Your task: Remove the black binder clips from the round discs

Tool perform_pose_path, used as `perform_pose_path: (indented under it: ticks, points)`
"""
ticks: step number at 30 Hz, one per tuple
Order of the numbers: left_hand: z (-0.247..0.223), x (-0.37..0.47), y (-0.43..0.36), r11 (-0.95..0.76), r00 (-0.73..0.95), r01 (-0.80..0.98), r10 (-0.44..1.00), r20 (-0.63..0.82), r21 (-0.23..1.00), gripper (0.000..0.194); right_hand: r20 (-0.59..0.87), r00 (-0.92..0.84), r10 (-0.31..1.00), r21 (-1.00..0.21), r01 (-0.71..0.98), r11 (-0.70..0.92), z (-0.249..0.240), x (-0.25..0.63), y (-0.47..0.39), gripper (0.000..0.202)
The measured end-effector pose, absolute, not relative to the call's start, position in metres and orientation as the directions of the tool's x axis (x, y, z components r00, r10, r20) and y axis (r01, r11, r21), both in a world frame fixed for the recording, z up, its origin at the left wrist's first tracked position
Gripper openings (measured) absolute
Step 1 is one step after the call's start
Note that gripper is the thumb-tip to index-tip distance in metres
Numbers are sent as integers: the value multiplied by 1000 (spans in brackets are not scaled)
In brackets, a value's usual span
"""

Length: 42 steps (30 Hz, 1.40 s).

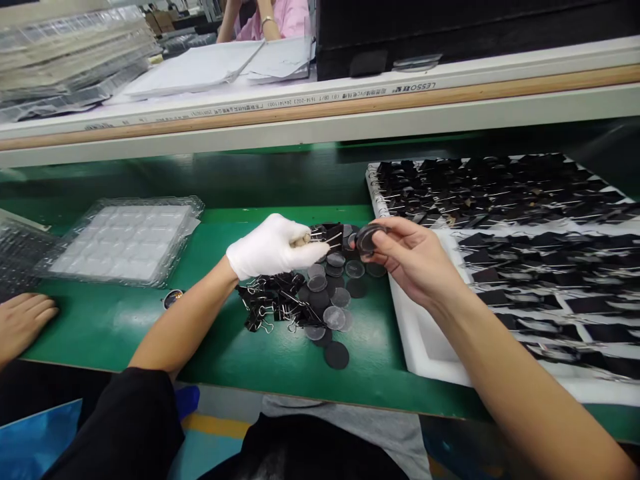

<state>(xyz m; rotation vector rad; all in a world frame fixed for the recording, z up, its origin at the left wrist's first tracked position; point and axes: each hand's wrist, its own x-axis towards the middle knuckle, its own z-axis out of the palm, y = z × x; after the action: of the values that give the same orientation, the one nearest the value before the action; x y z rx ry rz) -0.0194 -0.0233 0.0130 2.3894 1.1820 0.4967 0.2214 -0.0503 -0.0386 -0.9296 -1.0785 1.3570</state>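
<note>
- Currently, the bare right hand (410, 263) pinches a dark round disc with a clear rim (369, 240), just left of the white foam tray (417, 347); an off-centre pinch could let it slip.
- The white-gloved left hand (280, 248), farther left of the tray, holds a black metal binder clip with silver wire handles (334, 238); uneven squeezing could snap it askew.
- Loose clear and black round discs (335, 318) left of the tray could scatter if a wrist brushes them.
</note>
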Motion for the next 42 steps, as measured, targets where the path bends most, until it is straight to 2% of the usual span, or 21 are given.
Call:
perform_pose_path:
  ticks: [3,6,15,18,20,21,23,26,28,30,32,36,39,40,42]
  points:
    - [9,-18,-22,-517,578,615,809,105,595,52,-21,20,1000,-939,-345,-12,-41,224,-45,42]
    - [1,-13,-24,-518,609,589,789,80,621,51,-28,7,1000,-948,-319,-24,-44,224,-44,43]
    - [1,-6,-29,-522,640,609,768,19,597,53,-4,-65,998,-969,-246,-20,-43,219,-49,46]
    - [10,-15,-23,-522,678,584,734,-20,622,52,-19,-50,999,-955,-296,-33,-40,218,-49,44]
    - [13,-23,-14,-507,626,606,779,26,613,57,-38,-37,999,-926,-375,-49,-38,217,-49,44]
    - [13,-27,-8,-494,567,657,822,59,569,57,-55,-25,998,-906,-418,-61,-36,217,-48,45]
    - [8,-30,6,-441,444,802,891,92,403,53,-110,11,994,-868,-489,-90,-35,216,-46,48]
    - [-7,-26,27,-379,383,916,924,-6,128,53,-211,60,976,-843,-516,-151,-37,214,-45,53]
    - [-17,-19,37,-411,410,912,907,-93,14,59,-265,38,964,-837,-506,-210,-38,212,-45,52]
    - [-25,-13,44,-485,473,871,871,-132,-74,62,-300,-10,954,-815,-517,-261,-39,210,-45,48]
    - [-29,-10,48,-561,546,816,827,-134,-137,55,-304,-48,952,-795,-538,-281,-39,209,-46,44]
    - [-28,-15,51,-625,614,757,780,-121,-191,49,-248,-93,964,-803,-537,-258,-39,210,-47,37]
    - [-23,-22,46,-565,577,810,816,39,-160,50,-201,-129,971,-830,-503,-239,-42,210,-48,39]
    - [-21,-24,41,-545,553,833,822,137,-89,49,-187,-137,973,-841,-489,-231,-42,210,-49,40]
    - [-16,-22,28,-531,462,829,827,319,176,44,-152,-149,977,-863,-462,-205,-44,209,-50,40]
